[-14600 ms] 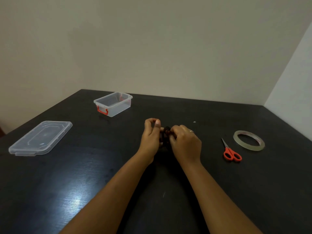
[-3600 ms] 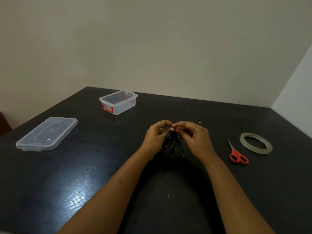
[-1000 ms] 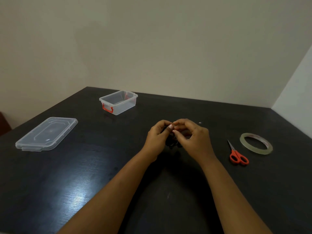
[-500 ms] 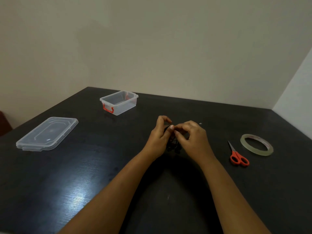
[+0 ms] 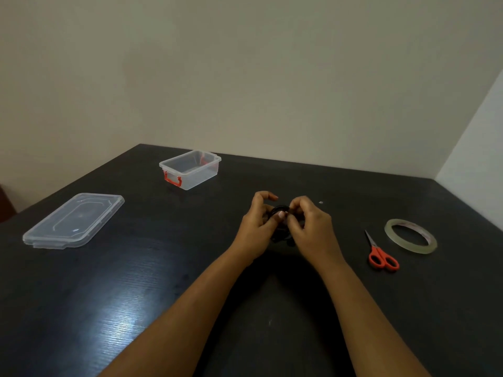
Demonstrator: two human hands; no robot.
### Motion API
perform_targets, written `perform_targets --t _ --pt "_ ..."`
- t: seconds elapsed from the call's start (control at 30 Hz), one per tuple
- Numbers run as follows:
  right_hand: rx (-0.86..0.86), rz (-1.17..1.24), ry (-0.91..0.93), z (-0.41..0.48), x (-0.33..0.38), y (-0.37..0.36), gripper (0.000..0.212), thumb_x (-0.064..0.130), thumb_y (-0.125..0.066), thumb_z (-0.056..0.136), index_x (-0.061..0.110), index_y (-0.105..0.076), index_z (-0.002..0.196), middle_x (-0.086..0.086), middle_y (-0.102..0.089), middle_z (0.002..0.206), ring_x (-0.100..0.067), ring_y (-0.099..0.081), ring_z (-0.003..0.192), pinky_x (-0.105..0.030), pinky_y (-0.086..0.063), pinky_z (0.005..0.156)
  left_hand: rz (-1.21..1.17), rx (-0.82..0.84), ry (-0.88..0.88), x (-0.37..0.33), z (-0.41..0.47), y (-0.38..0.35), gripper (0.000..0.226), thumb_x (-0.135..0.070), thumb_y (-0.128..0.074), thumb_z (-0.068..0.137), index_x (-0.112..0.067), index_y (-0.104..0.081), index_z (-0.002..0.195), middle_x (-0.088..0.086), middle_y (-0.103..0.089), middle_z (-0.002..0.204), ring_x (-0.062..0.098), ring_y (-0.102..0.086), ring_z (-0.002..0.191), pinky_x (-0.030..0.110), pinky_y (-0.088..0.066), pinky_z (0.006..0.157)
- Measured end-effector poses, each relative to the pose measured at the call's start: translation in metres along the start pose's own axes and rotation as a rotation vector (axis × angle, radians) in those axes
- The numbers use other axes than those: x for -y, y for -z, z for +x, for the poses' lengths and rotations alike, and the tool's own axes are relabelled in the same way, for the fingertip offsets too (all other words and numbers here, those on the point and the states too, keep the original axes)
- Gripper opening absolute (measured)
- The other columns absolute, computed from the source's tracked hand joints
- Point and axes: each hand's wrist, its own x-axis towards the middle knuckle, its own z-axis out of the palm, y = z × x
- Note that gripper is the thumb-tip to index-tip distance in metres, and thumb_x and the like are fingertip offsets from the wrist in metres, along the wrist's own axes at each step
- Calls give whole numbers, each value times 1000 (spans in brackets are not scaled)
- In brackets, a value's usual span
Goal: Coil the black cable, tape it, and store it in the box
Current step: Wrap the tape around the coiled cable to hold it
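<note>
Cable (image 5: 280, 210), mid-table, looks light and springy; left hand (image 5: 255, 229) and right hand (image 5: 313, 232) pinch the coil's bundled loops together.

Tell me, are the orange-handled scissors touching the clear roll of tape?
Apart. In the head view, the orange-handled scissors lie left of the clear roll of tape, and a strip of dark table shows between them.

Dim room, glare patch on table (image 5: 119, 325) front-left.
</note>
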Motion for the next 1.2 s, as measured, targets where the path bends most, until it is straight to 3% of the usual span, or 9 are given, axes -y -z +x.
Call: perform_targets --t 0.13,0.23,0.3,0.47,0.6,0.83,1.03,1.2 --pt "-50 -21 -35 0 -1 -2 16 17 -59 89 28 -48 85 10 -58 73 0 -59 65 -13 -44 49 -6 -5 15 0 0 -2 27 -20 -59 91 -39 -47 105 5 -63 104 14 -68 90 34 -59 74" --pt "-97 47 -80 1 0 -3 21 12 -64 86 28 -50 83 11 -58 73 7 -58 71 -8 -45 53 -27 -13 53 0 0 -1 27 -20 -62 89 -39 -48 103 0 -62 106 11 -67 90 27 -58 69" --pt "-103 145 -146 2 -1 -2 24 13 -69 82 30 -52 82 9 -60 76 8 -59 72 -6 -45 54 -50 -21 95 0 1 -1 28 -17 -62 88 -36 -49 105 -1 -62 108 13 -67 93 30 -58 72" --pt "29 637 -480 6 -3 4 21 22 -71 82 27 -59 99 -2 -73 90 -12 -71 80 -26 -53 63 -165 -92 195 -1 3 2 25 -14 -59 90 -28 -49 109 3 -62 110 21 -66 96 41 -59 73" --pt "90 849 -610 7 -5 8 18 25 -63 89 18 -63 106 -4 -72 94 -16 -72 81 -31 -56 63 -314 -137 280 -1 3 4 21 -14 -55 92 -23 -50 110 6 -62 112 23 -67 96 34 -59 67" --pt "141 817 -641 5 -5 4 22 14 -65 87 15 -64 109 -7 -71 101 -19 -70 92 -31 -57 71 -373 -170 356 0 5 5 20 -17 -53 93 -18 -51 113 6 -61 111 22 -67 93 33 -59 66" --pt "103 819 -610 2 -2 -2 27 7 -65 86 18 -62 111 -7 -74 97 -20 -72 88 -35 -58 72 -342 -176 357 0 4 6 16 -16 -53 93 -22 -53 108 5 -61 112 23 -66 96 34 -59 67" --pt "41 844 -590 3 6 -9 24 6 -64 86 22 -68 103 1 -75 92 -15 -72 87 -29 -57 68 -334 -193 356 -8 3 13 17 -17 -52 94 -22 -57 109 5 -62 113 21 -67 95 31 -58 67"
